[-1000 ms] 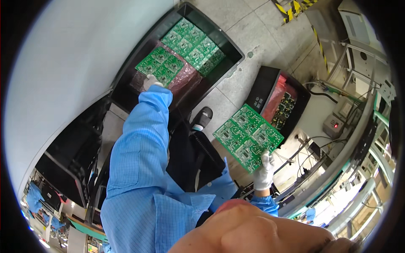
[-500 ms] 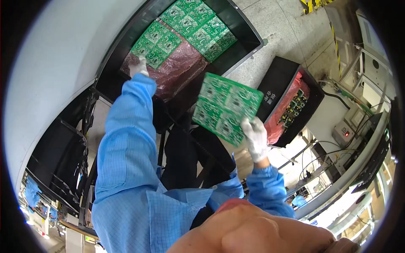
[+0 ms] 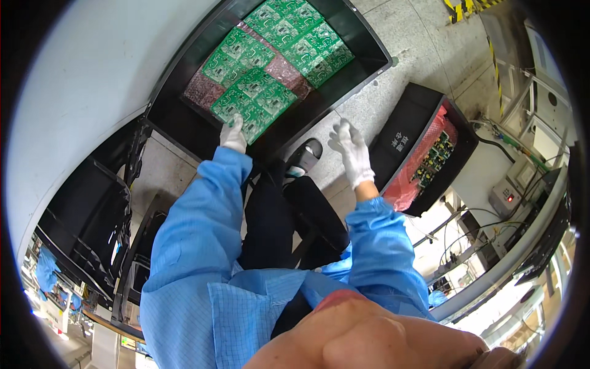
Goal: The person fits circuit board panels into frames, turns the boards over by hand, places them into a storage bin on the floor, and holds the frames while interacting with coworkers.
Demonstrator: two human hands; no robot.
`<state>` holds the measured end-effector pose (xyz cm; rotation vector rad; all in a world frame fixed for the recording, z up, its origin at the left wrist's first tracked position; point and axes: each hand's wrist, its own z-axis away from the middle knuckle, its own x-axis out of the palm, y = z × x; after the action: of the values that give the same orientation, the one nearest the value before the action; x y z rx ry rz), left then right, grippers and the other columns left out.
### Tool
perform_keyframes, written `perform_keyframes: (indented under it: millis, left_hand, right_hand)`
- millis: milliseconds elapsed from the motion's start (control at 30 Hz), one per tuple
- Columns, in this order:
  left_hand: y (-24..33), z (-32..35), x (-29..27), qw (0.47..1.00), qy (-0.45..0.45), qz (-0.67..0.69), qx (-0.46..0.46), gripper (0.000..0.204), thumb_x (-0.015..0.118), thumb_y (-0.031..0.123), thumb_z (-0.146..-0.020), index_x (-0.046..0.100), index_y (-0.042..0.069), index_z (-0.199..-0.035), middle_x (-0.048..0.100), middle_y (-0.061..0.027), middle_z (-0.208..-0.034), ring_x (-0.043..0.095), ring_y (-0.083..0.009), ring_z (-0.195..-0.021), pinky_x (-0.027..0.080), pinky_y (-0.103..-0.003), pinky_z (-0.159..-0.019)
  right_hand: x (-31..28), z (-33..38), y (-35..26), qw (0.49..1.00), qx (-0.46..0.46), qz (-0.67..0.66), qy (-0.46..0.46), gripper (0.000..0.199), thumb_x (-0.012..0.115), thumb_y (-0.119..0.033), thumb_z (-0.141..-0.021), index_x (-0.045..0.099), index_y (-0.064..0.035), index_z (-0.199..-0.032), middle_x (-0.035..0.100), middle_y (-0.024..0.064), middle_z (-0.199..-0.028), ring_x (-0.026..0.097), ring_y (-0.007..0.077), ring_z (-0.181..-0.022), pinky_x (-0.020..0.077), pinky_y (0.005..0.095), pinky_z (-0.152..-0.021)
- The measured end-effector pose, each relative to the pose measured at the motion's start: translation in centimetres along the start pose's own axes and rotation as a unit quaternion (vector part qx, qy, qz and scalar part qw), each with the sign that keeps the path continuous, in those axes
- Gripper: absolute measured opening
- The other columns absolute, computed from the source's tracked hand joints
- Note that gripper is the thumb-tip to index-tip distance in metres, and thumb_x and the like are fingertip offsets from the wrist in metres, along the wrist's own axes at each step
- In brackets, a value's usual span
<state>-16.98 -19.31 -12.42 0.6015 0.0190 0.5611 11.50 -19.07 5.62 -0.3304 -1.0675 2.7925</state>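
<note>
Head view: left hand (image 3: 233, 134) is pressing the nearest green circuit board (image 3: 253, 101) in the black tray (image 3: 184, 126). Right hand (image 3: 350, 147) is hovering empty, fingers spread — farther off, to the board's right.

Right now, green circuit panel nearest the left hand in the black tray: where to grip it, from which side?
Probably by its near corner edge, from the person's side. The green circuit panel lies flat on pink sheets in the black tray; that corner is where the left hand touches it. The right hand is open and empty.

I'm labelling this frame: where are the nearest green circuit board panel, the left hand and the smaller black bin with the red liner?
nearest green circuit board panel (image 3: 253, 101): head view, its middle.
left hand (image 3: 233, 134): head view, back of the glove.
smaller black bin (image 3: 402, 138): head view, its dark side wall.
</note>
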Motion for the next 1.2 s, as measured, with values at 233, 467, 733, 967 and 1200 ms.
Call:
perform_keyframes:
  millis: [233,467,733,967,1200]
  left_hand:
    - [-7.7,-5.2,5.1,0.999,0.007,0.044,0.016,0.044,0.069,0.014,-0.089,0.052,0.007,-0.129,0.062,-0.0061,-0.112,0.059,-0.0214,-0.097,0.05,-0.036,-0.084]
    - [-10.5,-11.6,2.8,0.971,0.157,-0.176,0.028,0.042,0.066,0.033,-0.089,0.058,0.011,-0.125,0.064,-0.0024,-0.095,0.053,-0.0191,-0.069,0.043,-0.036,-0.064]
    - [-2.2,-16.2,2.6,0.98,0.128,-0.001,-0.15,0.054,0.041,0.054,-0.097,0.059,0.012,-0.126,0.064,-0.0122,-0.121,0.06,-0.0362,-0.102,0.048,-0.048,-0.091]
    - [3.9,-17.1,-0.1,0.98,-0.122,0.15,-0.048,0.056,0.042,0.049,-0.098,0.049,0.014,-0.14,0.049,-0.0092,-0.143,0.043,-0.0302,-0.131,0.032,-0.05,-0.112]
    - [2.8,-9.7,2.9,0.982,0.0,-0.072,-0.174,0.054,0.058,0.047,-0.092,0.056,0.01,-0.131,0.063,-0.0108,-0.117,0.06,-0.0339,-0.106,0.049,-0.054,-0.09]
  right_hand:
    - [-6.2,4.5,4.8,0.994,0.076,-0.056,0.049,0.068,0.053,-0.045,-0.098,0.04,0.0106,-0.135,0.057,0.027,-0.125,0.064,0.0326,-0.107,0.0533,0.0393,-0.091]
    - [-7.0,4.8,5.9,0.995,0.084,-0.045,0.019,0.068,0.053,-0.045,-0.098,0.042,0.0106,-0.135,0.059,0.0264,-0.122,0.064,0.0315,-0.106,0.0534,0.039,-0.091]
    - [-7.9,5.3,7.6,0.997,0.041,0.071,-0.009,0.055,0.049,-0.036,-0.101,0.048,0.0095,-0.132,0.064,0.0217,-0.116,0.065,0.0253,-0.104,0.0539,0.0362,-0.09]
    - [-9.1,5.0,11.3,0.989,0.14,-0.018,0.037,0.051,0.051,-0.033,-0.101,0.05,0.0094,-0.129,0.065,0.0202,-0.115,0.067,0.0256,-0.101,0.0545,0.0338,-0.087]
    - [-10.4,6.1,10.0,0.964,0.156,0.181,0.115,0.047,0.055,-0.042,-0.095,0.068,0.0013,-0.105,0.073,0.0138,-0.092,0.068,0.0201,-0.087,0.0512,0.0324,-0.08]
